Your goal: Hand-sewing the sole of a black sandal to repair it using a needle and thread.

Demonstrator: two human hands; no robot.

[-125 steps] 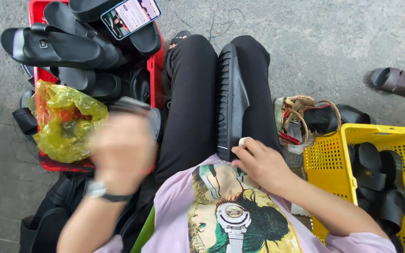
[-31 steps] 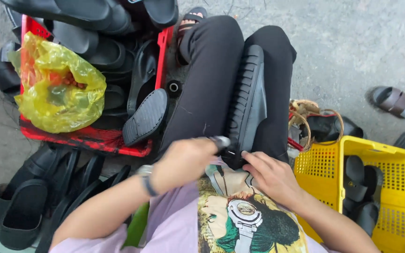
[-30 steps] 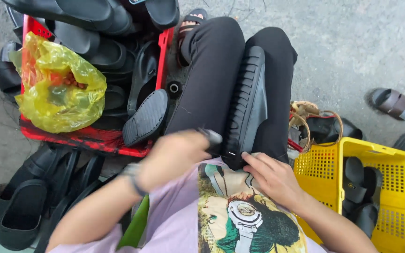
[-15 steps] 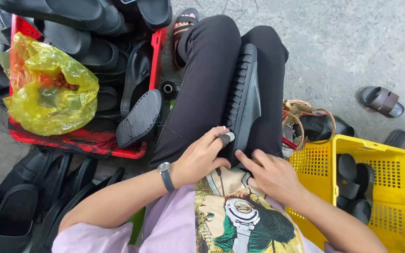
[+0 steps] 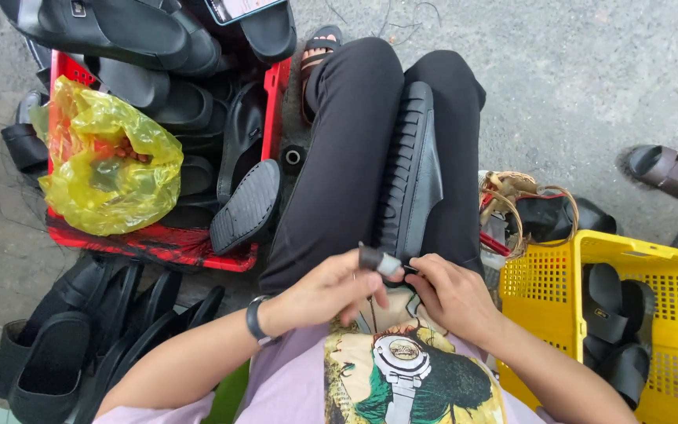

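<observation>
L hand pinches small dark tube at heel of black shoe lying sole-up btwn knees, R hand gripping shoe's heel end, yellow crate just beside.

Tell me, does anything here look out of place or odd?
One thing: a lone brown sandal lies apart on the bare concrete, away from the red crate and yellow basket. Otherwise, the left hand holds a small tube at the black sole on the lap, the right hand steadying it.
</observation>
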